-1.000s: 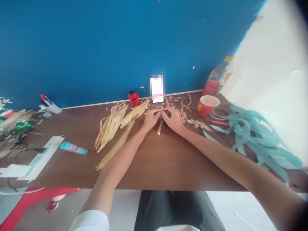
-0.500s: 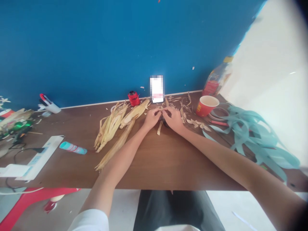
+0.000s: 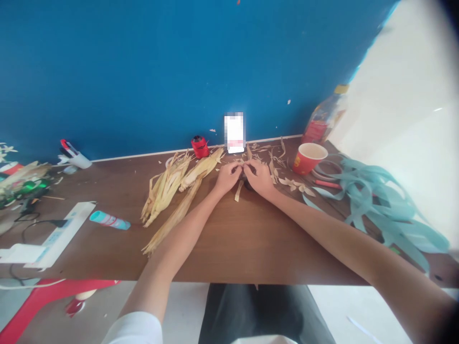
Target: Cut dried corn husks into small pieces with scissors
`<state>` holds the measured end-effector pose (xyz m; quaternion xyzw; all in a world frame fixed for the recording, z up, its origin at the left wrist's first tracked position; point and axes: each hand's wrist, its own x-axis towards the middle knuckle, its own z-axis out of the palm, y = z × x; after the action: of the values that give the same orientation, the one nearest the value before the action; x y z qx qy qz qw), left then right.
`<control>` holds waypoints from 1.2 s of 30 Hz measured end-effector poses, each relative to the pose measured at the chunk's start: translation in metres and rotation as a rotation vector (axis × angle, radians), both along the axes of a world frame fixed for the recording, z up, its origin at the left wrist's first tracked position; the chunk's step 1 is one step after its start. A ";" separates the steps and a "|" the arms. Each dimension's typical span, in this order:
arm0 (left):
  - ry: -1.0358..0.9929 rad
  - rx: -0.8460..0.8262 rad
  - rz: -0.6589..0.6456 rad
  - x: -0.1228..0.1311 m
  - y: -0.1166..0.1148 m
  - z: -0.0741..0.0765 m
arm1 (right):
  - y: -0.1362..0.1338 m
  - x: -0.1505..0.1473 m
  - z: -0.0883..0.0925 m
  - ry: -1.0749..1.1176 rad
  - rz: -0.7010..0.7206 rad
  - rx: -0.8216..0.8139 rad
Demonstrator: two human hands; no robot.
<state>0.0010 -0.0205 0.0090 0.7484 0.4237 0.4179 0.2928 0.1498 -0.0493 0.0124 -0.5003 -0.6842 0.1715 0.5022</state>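
A: Hands first. What are they doing?

B: Both are closed and drawn together over the middle of the table. The left hand and right hand curl inward, their fingertips meeting on a small twist of dried corn husk. The fingers hide most of it, so I can't tell its exact shape.

A: What's right beneath them?

B: A dark lump sits under the right hand, too shaded to name. A loose husk strip lies at 6 o'clock from the fingertips, and husk scraps trail off toward 3 o'clock.

A: And farther out?

B: At 9 o'clock are two bunches of corn husk, with a long husk bundle below them. A pixelated white panel stands at 12 o'clock against the blue wall, with a red spool at 11. Toward 2 o'clock is a red paper cup, a plastic bottle behind it. Teal paper strips spread out at 4 o'clock. Far off at 8 o'clock lie a teal tube and a white power strip.
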 end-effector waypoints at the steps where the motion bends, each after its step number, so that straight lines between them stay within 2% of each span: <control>1: 0.002 -0.001 -0.002 0.000 0.000 0.000 | 0.000 0.000 0.000 0.001 0.000 -0.002; 5: -0.067 -0.036 0.001 -0.001 -0.001 0.003 | 0.000 -0.001 0.000 0.017 0.003 0.008; 12: -0.227 -0.084 0.108 -0.005 -0.005 0.009 | -0.004 -0.001 0.002 0.016 -0.029 0.024; 20: -0.201 -0.101 0.029 0.000 -0.006 0.011 | -0.003 -0.001 0.003 0.039 -0.009 0.047; 30: -0.193 -0.128 -0.045 0.002 -0.005 0.008 | -0.002 0.000 0.002 0.026 -0.057 0.053; 36: -0.208 -0.136 -0.049 0.002 -0.005 0.008 | -0.002 0.000 0.001 -0.006 -0.053 0.052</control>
<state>0.0029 -0.0250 0.0172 0.6896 0.3998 0.4563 0.3956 0.1496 -0.0516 0.0131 -0.5056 -0.6762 0.1389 0.5175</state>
